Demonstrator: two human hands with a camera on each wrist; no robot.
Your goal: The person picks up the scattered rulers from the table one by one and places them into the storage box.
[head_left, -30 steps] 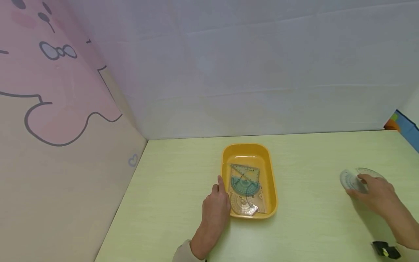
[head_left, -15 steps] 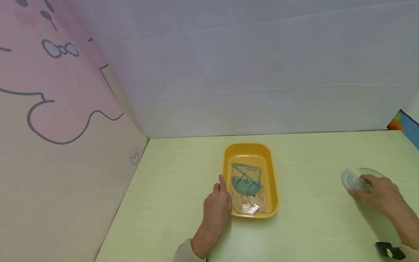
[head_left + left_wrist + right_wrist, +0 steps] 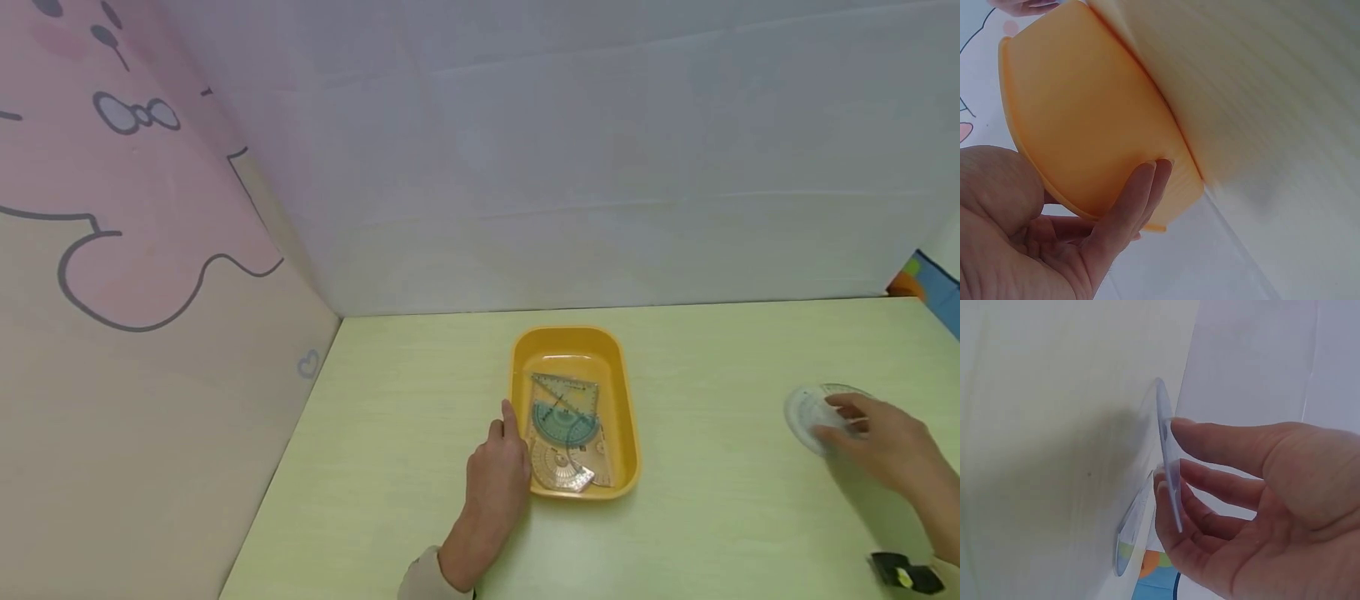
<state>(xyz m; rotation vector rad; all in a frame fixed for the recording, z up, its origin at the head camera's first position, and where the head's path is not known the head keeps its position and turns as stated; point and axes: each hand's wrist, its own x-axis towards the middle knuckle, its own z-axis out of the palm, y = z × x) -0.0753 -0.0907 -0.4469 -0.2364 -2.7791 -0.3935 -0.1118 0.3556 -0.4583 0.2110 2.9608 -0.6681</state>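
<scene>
A yellow tray (image 3: 626, 417) stands mid-table with several clear rulers and protractors inside. A green protractor (image 3: 564, 425) lies over a clear set square (image 3: 581, 392), and a clear protractor (image 3: 557, 468) is near the front. My left hand (image 3: 495, 483) holds the tray's left side; in the left wrist view its fingers (image 3: 1129, 206) lie against the outer wall. At the right, my right hand (image 3: 888, 437) pinches a clear protractor (image 3: 804, 412) between thumb and fingers. The right wrist view shows this protractor (image 3: 1165, 434) edge-on, with another clear piece (image 3: 1132, 528) on the table beyond it.
The pale green table (image 3: 705, 467) meets a white cloth wall (image 3: 570, 167) at the back and a wall with a pink cartoon (image 3: 150, 200) at left. A blue patterned item (image 3: 933, 287) shows past the right rear corner. A black object (image 3: 903, 573) is by the right sleeve.
My right hand has shifted slightly right, and the protractor in its fingers has turned a little. The left hand and the tray stay nearly where they were.
</scene>
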